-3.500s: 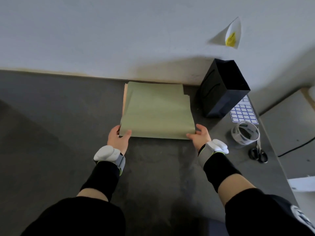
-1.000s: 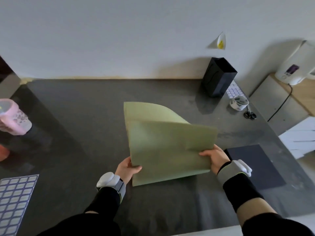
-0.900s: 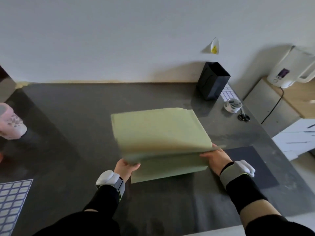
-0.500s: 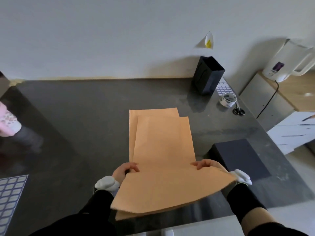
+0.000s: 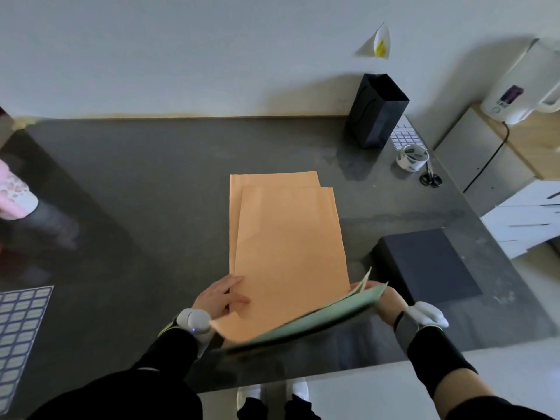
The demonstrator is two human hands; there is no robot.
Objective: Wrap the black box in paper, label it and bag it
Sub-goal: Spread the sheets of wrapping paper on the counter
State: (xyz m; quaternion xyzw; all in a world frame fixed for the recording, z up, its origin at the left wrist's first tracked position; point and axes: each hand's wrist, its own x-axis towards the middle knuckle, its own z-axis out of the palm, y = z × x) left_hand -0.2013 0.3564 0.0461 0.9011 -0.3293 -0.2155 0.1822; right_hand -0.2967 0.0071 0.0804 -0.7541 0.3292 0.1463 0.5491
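Gripping green sheets (image 5: 333,316), right hand (image 5: 389,301) neighbours two orange sheets (image 5: 288,237), one black box (image 5: 430,262).

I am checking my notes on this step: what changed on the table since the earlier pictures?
The orange sheets and green sheets were pulled from the wall toward the person. The right grip now lifts the green ones toward the near edge, baring the orange; the left grip rests flat on those. The black bag stayed put.

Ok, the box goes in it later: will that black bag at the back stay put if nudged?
Probably not. The bag stands tall and narrow, so it may tip. It looks like folded paper, so likely light and easily slid.
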